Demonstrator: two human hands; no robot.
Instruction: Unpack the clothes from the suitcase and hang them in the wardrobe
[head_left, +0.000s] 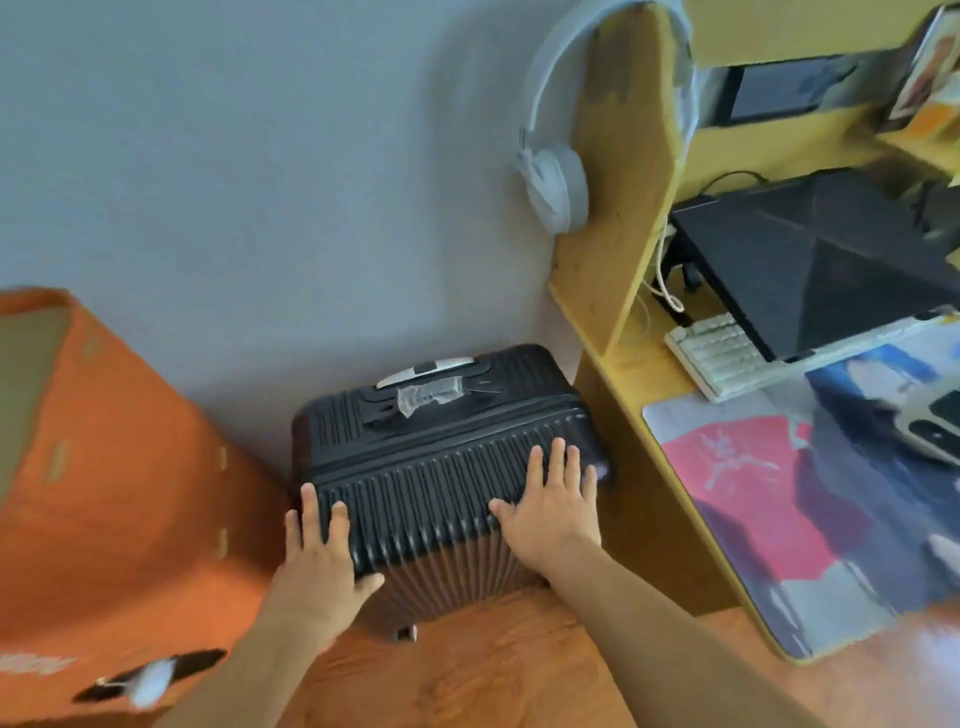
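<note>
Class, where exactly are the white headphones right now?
In the head view, upper middle: the white headphones hang over the desk's wooden side panel, against the grey wall, above the upright black suitcase.

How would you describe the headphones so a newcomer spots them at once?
Start at the yellow wooden desk on the right and follow its tall side panel upward. The headphones hang over that panel's top edge, against the grey wall. They are pale grey-white, unlike the black suitcase below.

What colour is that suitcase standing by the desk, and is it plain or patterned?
The suitcase is black with raised ribs along its shell, seen best in the head view.
</note>
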